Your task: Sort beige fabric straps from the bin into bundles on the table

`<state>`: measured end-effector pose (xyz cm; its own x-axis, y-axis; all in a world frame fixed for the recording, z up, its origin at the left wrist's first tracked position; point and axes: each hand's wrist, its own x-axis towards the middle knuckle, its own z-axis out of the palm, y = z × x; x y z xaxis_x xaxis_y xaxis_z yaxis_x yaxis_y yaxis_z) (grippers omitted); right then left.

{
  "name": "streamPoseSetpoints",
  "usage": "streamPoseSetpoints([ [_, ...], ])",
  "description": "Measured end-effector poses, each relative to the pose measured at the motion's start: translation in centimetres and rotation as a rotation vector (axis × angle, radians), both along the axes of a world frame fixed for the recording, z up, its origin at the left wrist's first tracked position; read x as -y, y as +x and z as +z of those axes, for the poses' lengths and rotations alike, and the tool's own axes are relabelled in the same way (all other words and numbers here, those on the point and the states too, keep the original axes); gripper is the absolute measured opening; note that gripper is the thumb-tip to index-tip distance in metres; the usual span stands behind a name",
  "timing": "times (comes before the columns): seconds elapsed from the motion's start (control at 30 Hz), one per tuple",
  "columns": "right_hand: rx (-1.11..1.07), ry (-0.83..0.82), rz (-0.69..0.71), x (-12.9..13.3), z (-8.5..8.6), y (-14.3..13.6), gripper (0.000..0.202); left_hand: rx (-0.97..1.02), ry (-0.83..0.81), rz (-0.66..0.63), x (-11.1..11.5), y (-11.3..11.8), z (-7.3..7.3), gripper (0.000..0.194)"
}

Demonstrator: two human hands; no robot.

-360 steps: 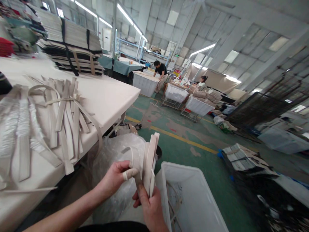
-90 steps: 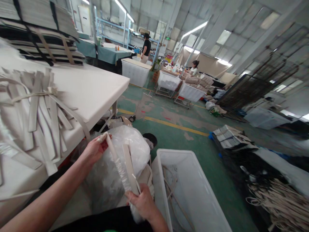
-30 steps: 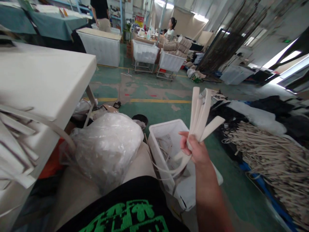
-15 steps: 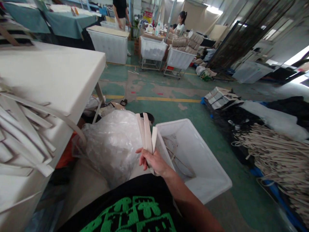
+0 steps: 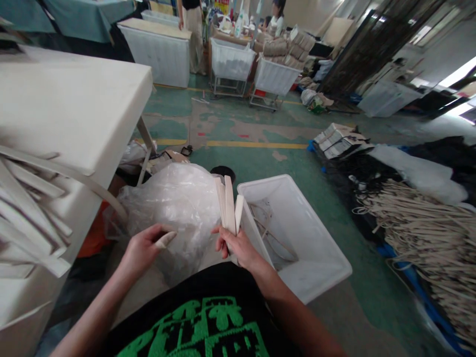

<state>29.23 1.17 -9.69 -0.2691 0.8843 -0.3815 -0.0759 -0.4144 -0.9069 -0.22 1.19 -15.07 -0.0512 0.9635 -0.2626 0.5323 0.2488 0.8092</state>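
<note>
My right hand [image 5: 238, 246] is closed around a small bundle of flat off-white strips [image 5: 227, 206], which stand nearly upright in front of my shirt. One shorter strip leans apart from the others. My left hand [image 5: 147, 248] is to the left of it, over a clear plastic bag [image 5: 174, 198]. Its fingers are curled loosely, with a gap between thumb and forefinger, and a whitish wrap appears to cover the thumb. I see no strip in it. Beside my right hand stands a white plastic bin [image 5: 308, 233] with a few thin strips at the bottom.
At the left, a white table [image 5: 85, 94] carries a pile of similar strips [image 5: 26, 213]. To the right, a large heap of strips [image 5: 420, 248] lies near a blue pallet edge. Wheeled white bins [image 5: 232, 62] and two people are farther back. A black round object [image 5: 223, 172] sits beyond the bag.
My left hand has come into view from the lower left, over the plastic bag. My right hand still grips the strips in nearly the same place. The view has tilted slightly down.
</note>
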Motion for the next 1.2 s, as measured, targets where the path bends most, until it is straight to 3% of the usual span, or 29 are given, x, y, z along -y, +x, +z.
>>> streamPoseSetpoints([
  [0.13, 0.022, -0.013, 0.019, 0.3, -0.5, -0.2, 0.056, -0.230, -0.239, -0.047, 0.3, 0.6, -4.7, 0.029],
  [0.23, 0.035, -0.014, 0.050, 0.5, -0.6, -0.5, 0.057, -0.276, -0.258, -0.019, -0.1, 1.3, -7.5, 0.039],
  [0.33, 0.068, -0.026, 0.057, 0.7, -0.7, -0.8, 0.057, -0.306, -0.263, -0.016, -0.8, 2.0, -8.6, 0.029],
  [0.43, 0.081, -0.028, 0.079, 0.9, -0.9, -1.0, 0.057, -0.298, -0.264, -0.025, -1.1, 2.0, -8.4, 0.011],
  [0.63, 0.085, -0.040, 0.083, 0.9, -1.2, -0.7, 0.058, -0.269, -0.248, -0.040, 0.0, 1.2, -6.6, 0.024],
  [0.83, 0.090, -0.026, 0.111, 0.5, -1.7, -1.1, 0.057, -0.282, -0.225, 0.029, 1.9, -0.1, -3.7, 0.019],
  [0.93, 0.084, -0.022, 0.150, 0.3, -2.0, -1.3, 0.053, -0.234, -0.200, 0.044, 2.9, -0.9, -1.3, 0.020],
  [1.0, 0.070, -0.029, 0.179, 0.1, -1.9, -1.6, 0.049, -0.064, -0.171, 0.041, 3.7, -0.9, 0.8, 0.027],
  [1.1, 0.030, -0.067, 0.249, -0.1, -1.3, -2.5, 0.046, 0.236, -0.160, 0.042, 4.8, 0.2, 4.2, 0.043],
  [1.2, -0.011, -0.110, 0.402, -0.4, -0.3, -4.1, 0.046, 0.371, -0.174, -0.007, 5.9, 2.3, 6.8, 0.047],
])
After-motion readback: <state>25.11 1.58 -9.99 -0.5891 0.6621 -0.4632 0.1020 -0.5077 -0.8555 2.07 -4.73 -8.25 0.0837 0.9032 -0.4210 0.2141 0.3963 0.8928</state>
